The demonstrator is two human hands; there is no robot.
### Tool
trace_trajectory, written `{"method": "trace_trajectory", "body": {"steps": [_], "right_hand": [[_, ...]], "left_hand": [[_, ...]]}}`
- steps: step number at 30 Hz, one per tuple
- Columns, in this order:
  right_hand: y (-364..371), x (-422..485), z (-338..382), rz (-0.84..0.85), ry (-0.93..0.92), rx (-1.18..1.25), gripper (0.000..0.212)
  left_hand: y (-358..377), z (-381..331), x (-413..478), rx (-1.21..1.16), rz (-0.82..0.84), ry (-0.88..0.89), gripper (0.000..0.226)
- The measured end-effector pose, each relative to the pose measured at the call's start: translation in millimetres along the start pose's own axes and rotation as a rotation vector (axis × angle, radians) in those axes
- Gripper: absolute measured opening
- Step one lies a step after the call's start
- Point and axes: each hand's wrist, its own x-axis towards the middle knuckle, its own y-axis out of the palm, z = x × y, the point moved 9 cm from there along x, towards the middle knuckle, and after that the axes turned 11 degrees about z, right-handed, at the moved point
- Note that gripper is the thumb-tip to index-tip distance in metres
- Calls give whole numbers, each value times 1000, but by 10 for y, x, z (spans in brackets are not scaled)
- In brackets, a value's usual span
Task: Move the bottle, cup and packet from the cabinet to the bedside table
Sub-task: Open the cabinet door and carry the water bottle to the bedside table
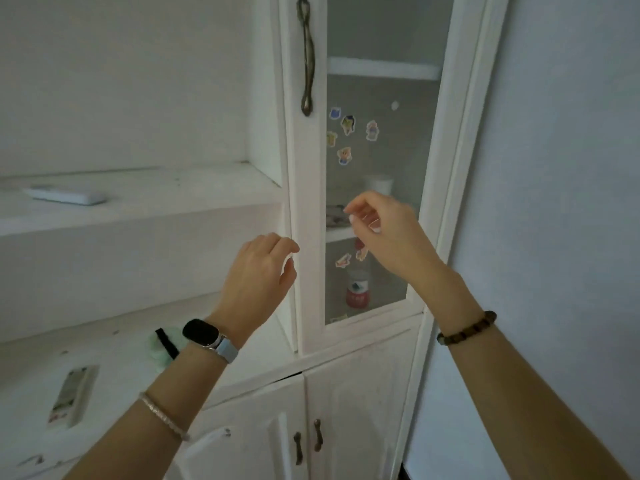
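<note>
Behind the shut glass door [377, 140] of the white cabinet, a bottle with a red label [358, 289] stands on the lower shelf. On the shelf above it sit a white cup [378, 184] and a flat packet [335, 215], both dim through the glass. My right hand [381, 225] is raised in front of the glass near the packet, fingers loosely curled and holding nothing. My left hand [259, 271] hovers by the door's left frame edge, fingers apart and holding nothing.
A long metal handle [307, 57] runs down the door frame, above both hands. Stickers [347, 125] dot the glass. Open shelves at left hold a white remote [65, 195], another remote [71, 396] and a green item [159, 344]. Lower doors [346, 427] are shut. A wall lies to the right.
</note>
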Motion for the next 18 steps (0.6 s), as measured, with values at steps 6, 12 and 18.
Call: {"method": "trace_trajectory", "body": {"steps": [6,12,18], "right_hand": [[-453,672,195,-109,-51,61,9],[-756,1274,425,-206,-81,162,21],[-767,1679,574,-199,-58,215,32]], "left_hand": [[-131,4,505,84,-32,28,34],[-45,140,814,236,25,38,52],[9,251,907,313,73,-18,62]]}}
